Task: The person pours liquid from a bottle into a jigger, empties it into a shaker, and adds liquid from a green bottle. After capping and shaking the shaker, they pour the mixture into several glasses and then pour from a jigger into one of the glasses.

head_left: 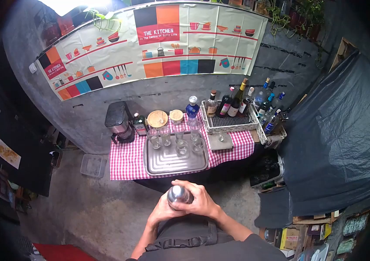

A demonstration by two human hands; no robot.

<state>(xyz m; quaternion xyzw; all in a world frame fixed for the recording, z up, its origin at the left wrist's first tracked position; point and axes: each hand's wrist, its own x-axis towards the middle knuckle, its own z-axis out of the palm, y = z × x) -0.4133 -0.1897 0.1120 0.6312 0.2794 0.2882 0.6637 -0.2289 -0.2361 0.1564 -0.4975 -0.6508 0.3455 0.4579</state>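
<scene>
I hold a silver shaker (179, 194) in both hands, close in front of my belly. My left hand (164, 212) wraps around one side of it. My right hand (201, 202) wraps around the other side, and some of its fingers reach across. The fingers of both hands are closed on the shaker, and its shiny round top points up at me. It is off the surface, just in front of the near edge.

On the surface lies a pink and white checked cloth (126, 166). A metal tray (172, 167) sits on the cloth, and clear glasses (182, 148) stand on its back part. To the left of the tray is a black and silver coffee maker (118, 118). Behind the glasses are two round wooden lids (157, 118) and a blue bottle (192, 111). To the right, a white basket (230, 128) holds more bottles. In front of it is a gray block (219, 144) with a little glass on top.
</scene>
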